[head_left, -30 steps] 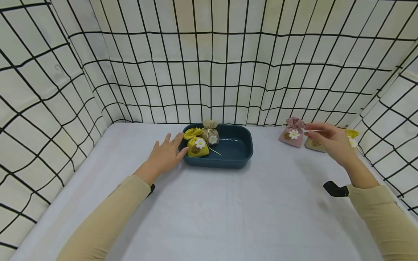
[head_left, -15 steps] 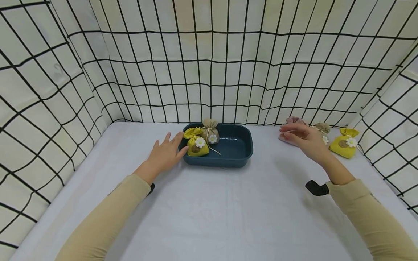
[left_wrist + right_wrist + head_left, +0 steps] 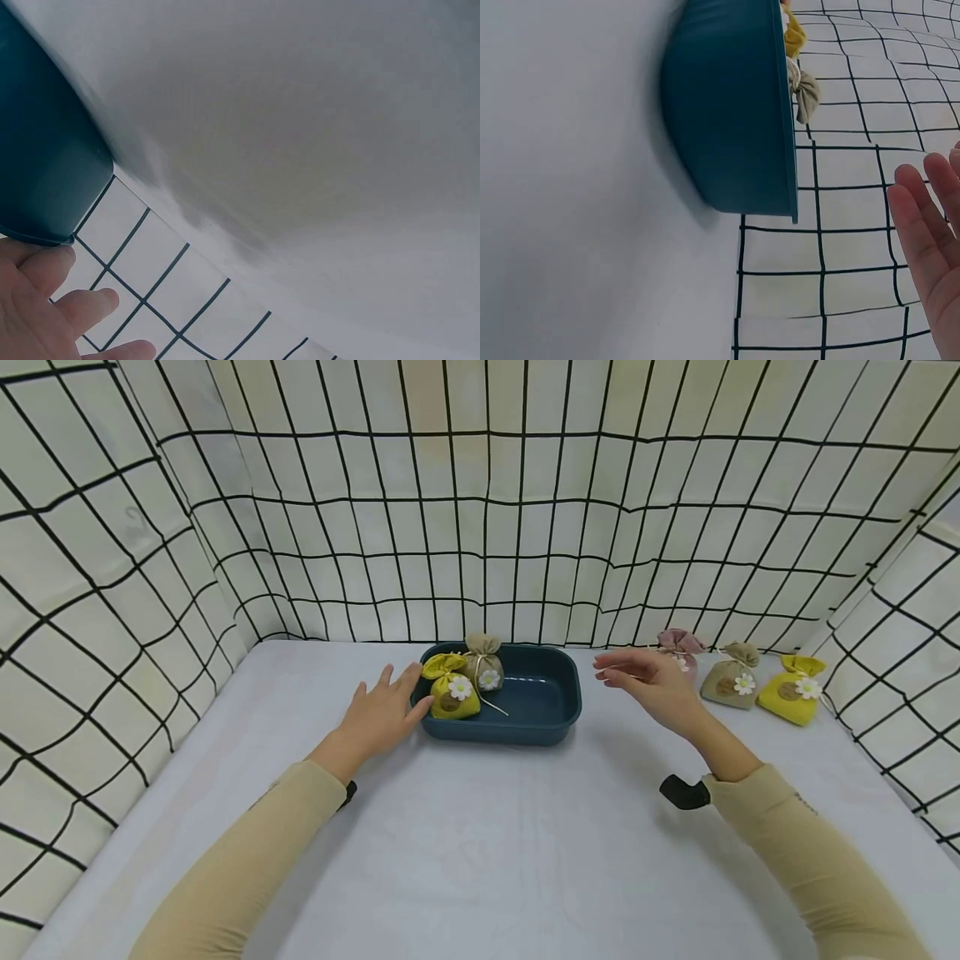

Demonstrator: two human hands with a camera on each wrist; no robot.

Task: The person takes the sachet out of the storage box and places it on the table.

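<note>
A dark blue tray (image 3: 525,735) stands at the back of the table. In its left end sit a yellow drawstring pouch (image 3: 455,703) and a beige pouch (image 3: 482,664), each with a white flower. My left hand (image 3: 378,718), fingers spread, touches the tray's left rim; the left wrist view shows fingertips at the rim of the tray (image 3: 45,150). My right hand (image 3: 656,689) hovers right of the tray, partly in front of a pink pouch (image 3: 681,642). In the right wrist view the fingers (image 3: 922,247) are straight, and no pouch shows in them.
Right of the pink pouch, another beige pouch (image 3: 729,683) and another yellow pouch (image 3: 787,697) stand in a row on the white table (image 3: 480,843). A black grid on white cloth (image 3: 502,527) walls the back and both sides.
My right hand has swept left from the beige pouch, past the pink one, towards the tray, uncovering the pouches on the right. My left hand and the tray have stayed put.
</note>
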